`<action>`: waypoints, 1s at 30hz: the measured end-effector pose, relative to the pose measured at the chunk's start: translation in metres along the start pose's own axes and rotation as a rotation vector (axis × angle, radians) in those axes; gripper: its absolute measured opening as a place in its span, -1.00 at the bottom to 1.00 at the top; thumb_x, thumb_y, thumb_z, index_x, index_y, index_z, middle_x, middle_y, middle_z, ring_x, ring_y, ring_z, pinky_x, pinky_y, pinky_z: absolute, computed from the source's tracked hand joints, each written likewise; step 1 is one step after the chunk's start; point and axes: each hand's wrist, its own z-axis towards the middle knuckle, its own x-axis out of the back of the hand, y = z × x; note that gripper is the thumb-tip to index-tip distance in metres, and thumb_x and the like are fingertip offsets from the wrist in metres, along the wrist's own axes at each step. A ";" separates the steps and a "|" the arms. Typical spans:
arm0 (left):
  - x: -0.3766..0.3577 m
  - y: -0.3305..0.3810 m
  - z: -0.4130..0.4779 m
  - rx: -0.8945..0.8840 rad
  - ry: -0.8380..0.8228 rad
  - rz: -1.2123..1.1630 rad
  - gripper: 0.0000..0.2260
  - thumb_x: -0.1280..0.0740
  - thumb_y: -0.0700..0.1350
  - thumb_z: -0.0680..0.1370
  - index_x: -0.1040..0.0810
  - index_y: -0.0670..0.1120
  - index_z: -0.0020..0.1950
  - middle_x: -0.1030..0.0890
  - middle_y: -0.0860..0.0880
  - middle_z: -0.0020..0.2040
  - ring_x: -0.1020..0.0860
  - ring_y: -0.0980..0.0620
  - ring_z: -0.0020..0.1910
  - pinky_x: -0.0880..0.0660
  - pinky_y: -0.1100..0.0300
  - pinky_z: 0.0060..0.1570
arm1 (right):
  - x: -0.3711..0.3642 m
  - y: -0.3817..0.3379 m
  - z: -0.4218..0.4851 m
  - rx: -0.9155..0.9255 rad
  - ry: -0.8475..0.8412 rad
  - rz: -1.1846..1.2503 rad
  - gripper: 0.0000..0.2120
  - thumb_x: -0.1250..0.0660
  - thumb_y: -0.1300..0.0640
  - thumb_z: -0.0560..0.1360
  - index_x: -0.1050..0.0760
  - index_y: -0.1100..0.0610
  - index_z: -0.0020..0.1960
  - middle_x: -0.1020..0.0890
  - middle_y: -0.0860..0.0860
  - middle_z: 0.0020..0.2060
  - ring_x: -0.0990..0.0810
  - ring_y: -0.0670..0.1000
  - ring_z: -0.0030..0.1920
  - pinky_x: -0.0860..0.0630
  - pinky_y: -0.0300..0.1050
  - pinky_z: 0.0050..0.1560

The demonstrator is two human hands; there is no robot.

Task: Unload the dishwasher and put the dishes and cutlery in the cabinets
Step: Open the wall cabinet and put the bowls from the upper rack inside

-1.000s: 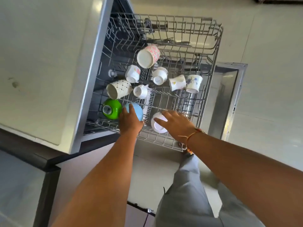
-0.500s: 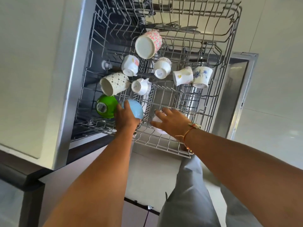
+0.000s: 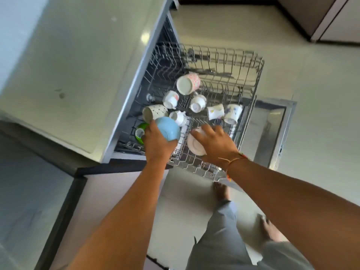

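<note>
The dishwasher's upper wire rack [image 3: 257, 75] is pulled out over the floor. My left hand [image 3: 156, 147] grips a light blue bowl [image 3: 168, 128], raised a little off the rack's near left part. My right hand [image 3: 216, 143] is closed on a white bowl [image 3: 194, 146], tilted up at the rack's near edge. A green bowl [image 3: 140, 130] lies partly hidden behind my left hand. Several cups rest upside down or on their sides further in, among them a pink-patterned mug [image 3: 188, 83] and a dotted white mug [image 3: 153, 113].
A pale countertop [image 3: 78, 65] runs along the left above the dishwasher. The open dishwasher door [image 3: 272, 123] lies beyond the rack on the right. My legs and bare feet [image 3: 221, 191] stand on the tiled floor. Dark lower cabinets [image 3: 321, 18] sit at the top right.
Both hands have closed on their bowls and lifted them: the blue bowl is up off the rack, the white bowl tipped on edge. The camera has drawn back and up.
</note>
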 end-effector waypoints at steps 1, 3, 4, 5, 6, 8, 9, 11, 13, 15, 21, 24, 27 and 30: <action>0.015 0.010 -0.019 -0.009 0.047 -0.038 -0.12 -0.58 0.03 0.25 -0.21 -0.08 0.45 -0.38 -0.15 0.31 -0.38 -0.24 0.24 -0.47 -0.14 0.12 | 0.018 0.001 -0.014 -0.029 0.025 0.038 -0.03 -0.60 -0.14 0.20 -0.17 -0.13 0.48 -0.38 0.09 0.29 -0.44 0.25 0.19 -0.58 0.15 0.02; 0.043 0.026 -0.060 -0.028 0.136 -0.101 -0.14 -0.57 0.06 0.24 -0.24 -0.10 0.42 -0.39 -0.14 0.31 -0.36 -0.23 0.26 -0.46 -0.16 0.15 | 0.053 0.001 -0.043 -0.063 0.071 0.090 -0.02 -0.58 -0.17 0.21 -0.16 -0.12 0.50 -0.37 0.08 0.30 -0.44 0.25 0.21 -0.55 0.14 0.07; 0.058 0.032 -0.083 -0.029 0.183 -0.140 -0.15 -0.57 0.06 0.24 -0.25 -0.09 0.42 -0.39 -0.12 0.32 -0.35 -0.22 0.28 -0.45 -0.14 0.17 | 0.069 0.000 -0.060 -0.064 0.090 0.108 0.00 -0.58 -0.19 0.21 -0.15 -0.11 0.50 -0.37 0.08 0.31 -0.44 0.24 0.22 -0.54 0.14 0.10; 0.073 0.037 -0.107 -0.028 0.232 -0.181 -0.15 -0.57 0.06 0.24 -0.25 -0.07 0.43 -0.38 -0.10 0.33 -0.34 -0.20 0.30 -0.43 -0.12 0.18 | 0.085 -0.002 -0.076 -0.053 0.112 0.122 0.01 -0.57 -0.21 0.20 -0.14 -0.08 0.51 -0.38 0.08 0.31 -0.44 0.23 0.23 -0.53 0.14 0.15; 0.088 0.041 -0.130 -0.024 0.279 -0.221 -0.14 -0.57 0.06 0.25 -0.25 -0.06 0.44 -0.37 -0.09 0.34 -0.32 -0.18 0.32 -0.41 -0.10 0.20 | 0.101 -0.005 -0.091 -0.038 0.133 0.138 0.02 -0.55 -0.23 0.21 -0.13 -0.05 0.51 -0.39 0.08 0.31 -0.44 0.22 0.23 -0.51 0.13 0.19; 0.118 0.043 -0.172 -0.015 0.386 -0.282 -0.12 -0.59 0.06 0.24 -0.24 -0.02 0.45 -0.36 -0.06 0.36 -0.29 -0.14 0.33 -0.42 -0.12 0.24 | 0.130 -0.016 -0.115 0.015 0.185 0.167 -0.01 -0.50 -0.26 0.22 -0.16 0.02 0.51 -0.41 0.07 0.30 -0.44 0.20 0.22 -0.48 0.11 0.22; 0.133 0.041 -0.192 -0.010 0.441 -0.292 -0.11 -0.60 0.06 0.24 -0.24 -0.01 0.46 -0.35 -0.06 0.37 -0.29 -0.12 0.33 -0.43 -0.13 0.25 | 0.145 -0.024 -0.126 0.057 0.210 0.179 -0.03 -0.48 -0.27 0.22 -0.18 0.03 0.50 -0.42 0.07 0.29 -0.44 0.19 0.21 -0.48 0.11 0.21; 0.164 0.031 -0.226 0.012 0.547 -0.282 -0.10 -0.61 0.07 0.25 -0.22 0.01 0.48 -0.32 -0.07 0.39 -0.29 -0.11 0.33 -0.46 -0.12 0.24 | 0.174 -0.049 -0.141 0.149 0.277 0.200 -0.06 -0.47 -0.27 0.21 -0.22 0.03 0.47 -0.44 0.05 0.27 -0.45 0.17 0.18 -0.50 0.09 0.16; 0.194 0.017 -0.256 0.046 0.651 -0.299 -0.09 -0.61 0.07 0.26 -0.18 0.07 0.49 -0.27 -0.06 0.38 -0.29 -0.12 0.33 -0.50 -0.14 0.20 | 0.198 -0.080 -0.150 0.246 0.366 0.235 -0.08 -0.45 -0.27 0.17 -0.29 0.03 0.44 -0.48 0.05 0.22 -0.48 0.16 0.13 -0.50 0.06 0.11; 0.227 0.000 -0.285 0.070 0.763 -0.319 -0.08 -0.60 0.08 0.28 -0.14 0.12 0.49 -0.23 -0.01 0.37 -0.28 -0.11 0.32 -0.49 -0.15 0.20 | 0.221 -0.122 -0.156 0.365 0.442 0.303 -0.09 -0.46 -0.25 0.12 -0.35 0.06 0.40 -0.50 0.06 0.17 -0.51 0.17 0.09 -0.50 0.04 0.09; 0.334 -0.060 -0.365 0.162 1.077 -0.309 -0.04 -0.60 0.09 0.25 -0.16 0.08 0.53 -0.24 0.00 0.40 -0.21 -0.04 0.33 -0.39 -0.07 0.28 | 0.284 -0.273 -0.179 0.729 0.532 0.512 -0.09 -0.50 -0.21 0.11 -0.36 0.06 0.40 -0.47 0.01 0.14 -0.49 0.10 0.11 -0.45 -0.10 0.13; 0.391 -0.092 -0.397 0.193 1.217 -0.333 -0.08 -0.62 0.05 0.20 -0.27 -0.02 0.47 -0.38 -0.01 0.34 -0.28 -0.03 0.29 -0.34 0.03 0.24 | 0.309 -0.348 -0.188 0.862 0.549 0.578 -0.09 -0.46 -0.24 0.14 -0.34 0.03 0.43 -0.47 0.01 0.18 -0.48 0.08 0.19 -0.41 -0.15 0.17; 0.457 -0.126 -0.416 0.176 1.310 -0.235 -0.21 -0.56 0.16 0.16 -0.41 -0.02 0.32 -0.51 0.02 0.21 -0.43 -0.03 0.18 -0.33 0.09 0.16 | 0.338 -0.422 -0.189 0.962 0.582 0.587 -0.09 -0.45 -0.28 0.18 -0.33 0.02 0.44 -0.47 0.03 0.24 -0.46 0.06 0.23 -0.41 -0.16 0.17; 0.526 -0.170 -0.416 0.183 1.348 -0.124 -0.21 -0.50 0.26 0.18 -0.41 0.01 0.33 -0.53 0.03 0.23 -0.48 -0.03 0.23 -0.35 0.06 0.24 | 0.366 -0.499 -0.182 1.011 0.621 0.570 -0.04 -0.53 -0.28 0.18 -0.27 -0.01 0.48 -0.35 0.00 0.31 -0.45 0.06 0.27 -0.41 -0.19 0.18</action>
